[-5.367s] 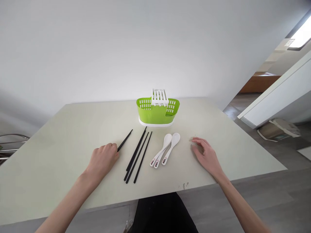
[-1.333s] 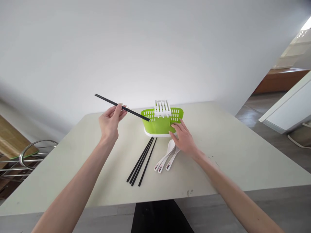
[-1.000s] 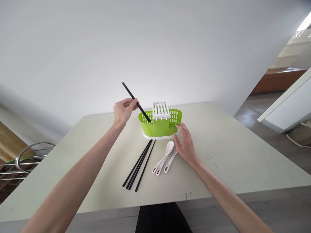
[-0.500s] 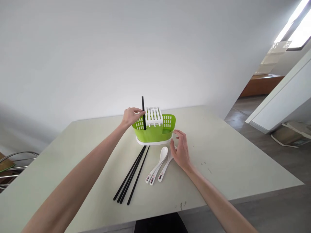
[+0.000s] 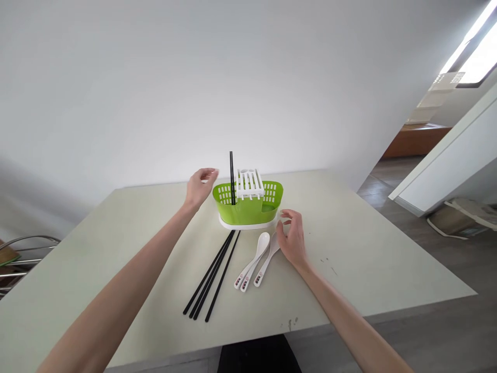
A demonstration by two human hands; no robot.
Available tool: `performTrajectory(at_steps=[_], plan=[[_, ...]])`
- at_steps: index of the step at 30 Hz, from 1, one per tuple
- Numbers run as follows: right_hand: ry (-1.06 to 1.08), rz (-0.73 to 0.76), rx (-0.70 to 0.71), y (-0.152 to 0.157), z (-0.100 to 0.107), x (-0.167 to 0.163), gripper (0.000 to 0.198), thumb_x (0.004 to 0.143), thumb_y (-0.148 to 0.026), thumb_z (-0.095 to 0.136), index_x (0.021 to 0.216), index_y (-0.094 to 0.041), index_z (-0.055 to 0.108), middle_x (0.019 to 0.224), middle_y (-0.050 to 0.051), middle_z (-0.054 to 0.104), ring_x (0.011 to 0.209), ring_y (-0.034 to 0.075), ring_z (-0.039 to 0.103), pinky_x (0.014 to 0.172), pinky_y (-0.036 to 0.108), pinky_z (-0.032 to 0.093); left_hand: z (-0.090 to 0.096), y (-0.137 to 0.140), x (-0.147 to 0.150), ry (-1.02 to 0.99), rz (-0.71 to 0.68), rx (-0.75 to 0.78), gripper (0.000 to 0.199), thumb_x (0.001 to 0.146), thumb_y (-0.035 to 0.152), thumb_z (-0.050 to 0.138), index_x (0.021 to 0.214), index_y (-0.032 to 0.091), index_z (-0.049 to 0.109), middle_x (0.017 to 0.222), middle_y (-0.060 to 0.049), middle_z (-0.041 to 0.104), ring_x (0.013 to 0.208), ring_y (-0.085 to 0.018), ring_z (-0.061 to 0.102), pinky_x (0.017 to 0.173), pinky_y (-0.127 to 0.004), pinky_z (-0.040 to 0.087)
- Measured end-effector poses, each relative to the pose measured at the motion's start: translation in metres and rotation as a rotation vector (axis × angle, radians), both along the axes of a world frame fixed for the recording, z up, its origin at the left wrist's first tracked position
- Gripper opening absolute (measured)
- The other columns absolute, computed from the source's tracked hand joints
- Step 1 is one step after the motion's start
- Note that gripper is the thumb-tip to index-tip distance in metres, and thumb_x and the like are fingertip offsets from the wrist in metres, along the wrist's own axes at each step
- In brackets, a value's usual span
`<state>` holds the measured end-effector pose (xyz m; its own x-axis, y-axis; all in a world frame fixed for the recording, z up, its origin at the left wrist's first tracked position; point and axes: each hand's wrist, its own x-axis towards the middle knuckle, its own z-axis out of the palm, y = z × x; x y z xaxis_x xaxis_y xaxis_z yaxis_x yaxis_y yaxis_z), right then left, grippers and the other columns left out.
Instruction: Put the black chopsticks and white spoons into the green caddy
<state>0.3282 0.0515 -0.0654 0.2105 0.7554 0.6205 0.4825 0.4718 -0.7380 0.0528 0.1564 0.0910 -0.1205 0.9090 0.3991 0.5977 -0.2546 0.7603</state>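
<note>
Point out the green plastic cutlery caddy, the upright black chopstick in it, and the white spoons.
green plastic cutlery caddy (image 5: 248, 212): head view, front wall.
upright black chopstick (image 5: 231, 171): head view, upper shaft.
white spoons (image 5: 254, 261): head view, a handle.

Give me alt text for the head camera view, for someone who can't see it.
One black chopstick stands upright in the left compartment of a green cutlery caddy on a pale table. The open left hand is beside the caddy; the open right hand rests by its right end. In front lie three black chopsticks and white spoons.
</note>
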Motion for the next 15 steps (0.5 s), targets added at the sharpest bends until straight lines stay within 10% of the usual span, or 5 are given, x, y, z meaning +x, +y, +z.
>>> performTrajectory(at_steps=[3, 8, 15], plan=[[0.122, -0.017, -0.087, 0.001, 0.0, 0.001, 0.03, 0.099, -0.034, 0.052, 0.127, -0.024, 0.053, 0.129, 0.013, 0.06, 0.115, 0.025, 0.062, 0.091, 0.045, 0.056, -0.009, -0.036, -0.016, 0.025, 0.118, -0.032, 0.048, 0.097, 0.061, 0.054, 0.108, 0.017, 0.069, 0.114, -0.011, 0.077, 0.103, -0.023, 0.069, 0.09, -0.035, 0.054], [0.295, -0.077, -0.232, 0.009, -0.006, 0.007, 0.029, 0.093, -0.039, 0.056, 0.118, -0.023, 0.056, 0.126, 0.013, 0.063, 0.11, 0.025, 0.064, 0.092, 0.043, 0.056, -0.038, -0.108, -0.034, 0.398, -0.226, -0.347, 0.047, 0.092, 0.066, 0.055, 0.096, 0.02, 0.067, 0.097, -0.009, 0.076, 0.083, -0.024, 0.07, 0.075, -0.036, 0.054], [0.377, -0.119, -0.312, 0.017, -0.015, 0.016, 0.032, 0.088, -0.041, 0.058, 0.113, -0.022, 0.057, 0.123, 0.013, 0.067, 0.108, 0.025, 0.067, 0.092, 0.042, 0.055, -0.067, -0.167, -0.04, 0.633, -0.259, -0.489, 0.04, 0.092, 0.061, 0.052, 0.095, 0.023, 0.065, 0.105, -0.011, 0.074, 0.085, -0.027, 0.071, 0.073, -0.038, 0.052]])
